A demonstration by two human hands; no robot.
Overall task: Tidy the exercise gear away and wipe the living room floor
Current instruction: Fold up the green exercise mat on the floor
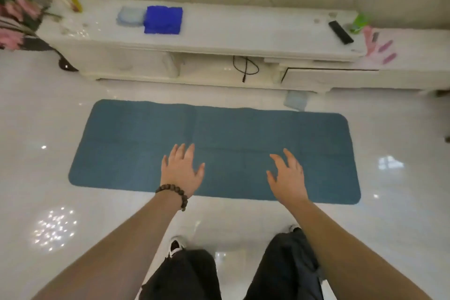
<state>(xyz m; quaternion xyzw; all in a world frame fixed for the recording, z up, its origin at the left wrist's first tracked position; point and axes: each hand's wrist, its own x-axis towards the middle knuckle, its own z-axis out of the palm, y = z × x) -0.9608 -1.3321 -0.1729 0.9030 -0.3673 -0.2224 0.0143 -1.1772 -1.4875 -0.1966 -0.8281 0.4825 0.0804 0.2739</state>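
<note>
A teal exercise mat (126,143) lies flat and unrolled on the glossy white floor (36,178), running left to right in front of me. My left hand (181,169), with a bead bracelet at the wrist, reaches out over the mat's near middle with fingers spread and holds nothing. My right hand (288,175) is stretched over the mat to its right, fingers loosely spread, also holding nothing. A bright blue cloth (163,19) and a pale blue cloth (129,16) lie on the white TV cabinet (219,36) behind the mat.
On the cabinet's right end are a black remote (340,32), a green object (360,22) and pink items (379,46). A black cable (246,67) hangs in its open shelf. A small pale blue cloth (295,100) lies on the floor by the mat's far right corner. Flowers (14,19) stand far left.
</note>
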